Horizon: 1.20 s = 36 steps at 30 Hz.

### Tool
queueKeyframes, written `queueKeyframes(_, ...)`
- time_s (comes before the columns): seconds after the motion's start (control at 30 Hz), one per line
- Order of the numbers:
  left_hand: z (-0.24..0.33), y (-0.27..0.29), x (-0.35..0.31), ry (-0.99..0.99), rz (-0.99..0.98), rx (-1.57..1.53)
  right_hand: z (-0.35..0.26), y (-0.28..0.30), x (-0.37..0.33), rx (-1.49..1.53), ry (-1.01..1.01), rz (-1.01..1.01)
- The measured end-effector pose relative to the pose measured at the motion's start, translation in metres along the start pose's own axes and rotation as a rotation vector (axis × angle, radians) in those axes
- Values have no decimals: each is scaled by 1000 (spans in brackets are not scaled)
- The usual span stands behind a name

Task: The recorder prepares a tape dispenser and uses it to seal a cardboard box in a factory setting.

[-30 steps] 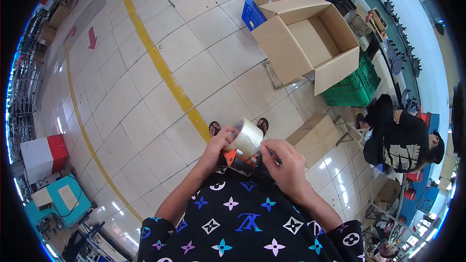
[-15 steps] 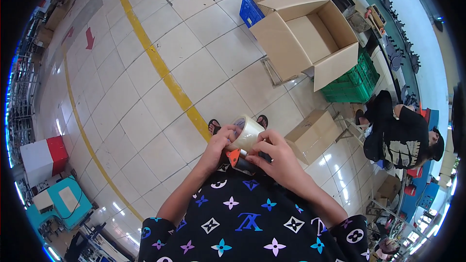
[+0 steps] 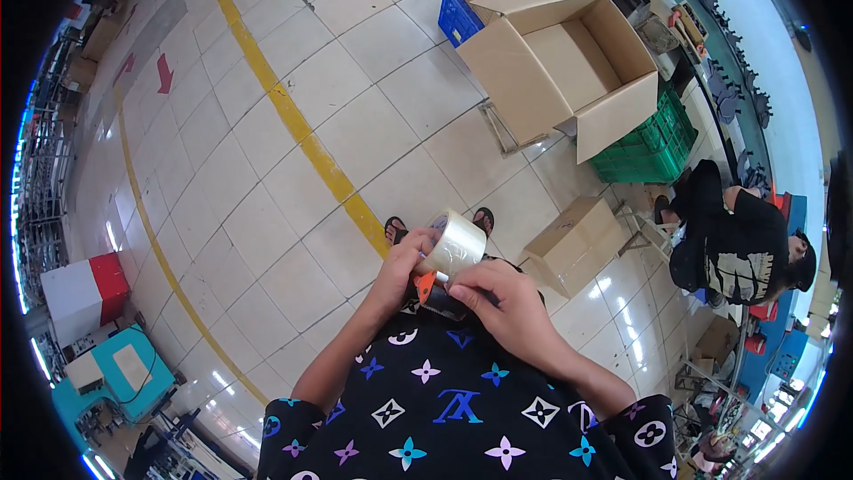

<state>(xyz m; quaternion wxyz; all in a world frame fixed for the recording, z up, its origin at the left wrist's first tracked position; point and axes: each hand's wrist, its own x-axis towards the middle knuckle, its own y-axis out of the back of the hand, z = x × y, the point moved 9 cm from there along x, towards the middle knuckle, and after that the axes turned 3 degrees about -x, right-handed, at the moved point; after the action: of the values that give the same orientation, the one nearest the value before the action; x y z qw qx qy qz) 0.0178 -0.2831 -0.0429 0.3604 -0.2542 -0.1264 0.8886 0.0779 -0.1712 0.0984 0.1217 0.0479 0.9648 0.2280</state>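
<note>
In front of my waist is a tape dispenser (image 3: 426, 287) with an orange plate, a small white roller and a dark lower part. A wide roll of clear packing tape (image 3: 457, 244) sits on it, tilted. My left hand (image 3: 397, 277) is closed round the left side of the dispenser, with some fingers reaching into the roll's core. Thumb and forefinger of my right hand (image 3: 506, 302) come together in a pinch beside the white roller, at the roll's lower edge. Whatever lies between those fingertips is too small to make out.
A brown carton (image 3: 575, 244) stands on the floor at right. Beyond it, a large open carton (image 3: 515, 71) rests by a green crate (image 3: 653, 144) and a blue crate (image 3: 458, 18). A seated person in black (image 3: 733, 244) is at the right bench. A yellow line (image 3: 306, 138) crosses the tiles.
My right hand has come down from the side of the tape roll, its forefinger lowering to meet the thumb by the roller. My left hand keeps its hold on the dispenser.
</note>
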Motion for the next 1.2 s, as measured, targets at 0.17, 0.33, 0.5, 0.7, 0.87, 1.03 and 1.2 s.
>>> queueKeyframes(0.17, 11, -2, -4, -41, 7, 163, -31, 1, -8, -329, 223, 80)
queueKeyframes(0.33, 10, -20, -31, 291, -11, -323, -40, -9, -16, -337, 411, 4)
queueKeyframes(0.5, 16, -1, -39, 115, 6, -179, -51, -17, -26, -374, 612, -66)
queueKeyframes(0.7, 14, 8, -40, 87, 147, -114, -51, -16, -26, -380, 608, -56)
queueKeyframes(0.87, 27, 12, -49, -10, 320, -157, -51, -20, -27, -364, 575, -141)
queueKeyframes(1.03, 32, 35, -39, -51, 237, 72, -54, -26, -27, -268, 573, -235)
queueKeyframes(1.2, 29, 58, -33, 20, 250, 64, -55, -33, -27, -218, 585, -318)
